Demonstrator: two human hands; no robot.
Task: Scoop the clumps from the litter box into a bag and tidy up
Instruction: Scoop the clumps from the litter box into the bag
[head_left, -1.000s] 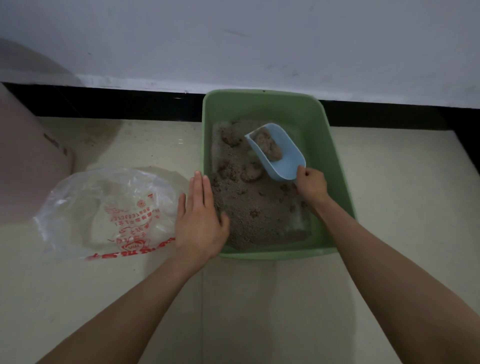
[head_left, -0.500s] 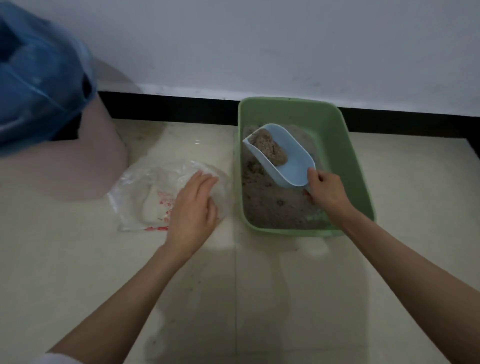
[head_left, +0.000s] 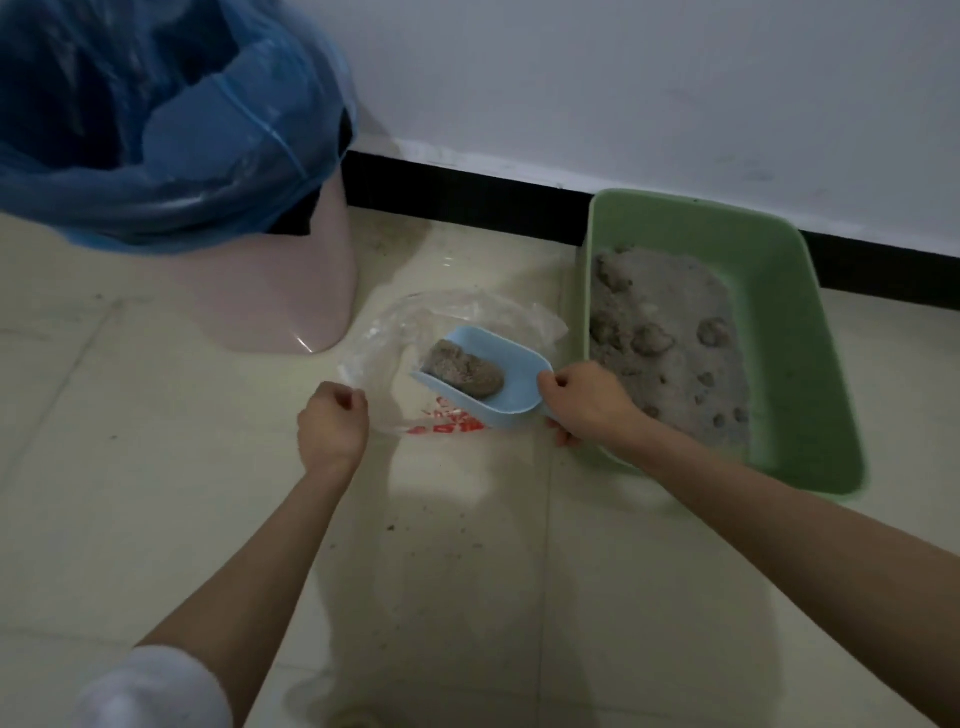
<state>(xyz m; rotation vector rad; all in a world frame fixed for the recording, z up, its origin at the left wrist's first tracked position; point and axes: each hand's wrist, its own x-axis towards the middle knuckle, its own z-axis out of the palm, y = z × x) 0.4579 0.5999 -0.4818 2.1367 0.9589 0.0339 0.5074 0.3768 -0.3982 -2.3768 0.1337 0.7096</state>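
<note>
Right hand (head_left: 584, 400) fingers curled tight round the handle end of the light-blue scoop (head_left: 488, 382), handle itself hidden in the fist. Scoop sits over the clear plastic bag (head_left: 467, 317), open end pointing left and away from the person, with one brownish-grey clump (head_left: 462, 370) lying in the bowl near the open end. Left hand (head_left: 332, 423) is fisted, pinching the near-left edge of the bag and lifting it off the floor; the film runs from the knuckles up and round behind the scoop. Bag has red print along its near edge, partly under the scoop; characters too blurred and cut off to read. No other legible writing or brand anywhere. Green litter box (head_left: 779, 332) is on the tiled floor (head_left: 467, 571) just right of the bag, against the wall, part-filled with grey litter (head_left: 670, 364) with several more lumps on the surface. Right wrist crosses the box's near-left corner. Pink bin (head_left: 275, 291) with blue liner (head_left: 156, 119) stands at the far left, just beside the bag. A few specks of litter lie on the floor near the person. White sleeve (head_left: 150, 691) shows on the left arm.
</note>
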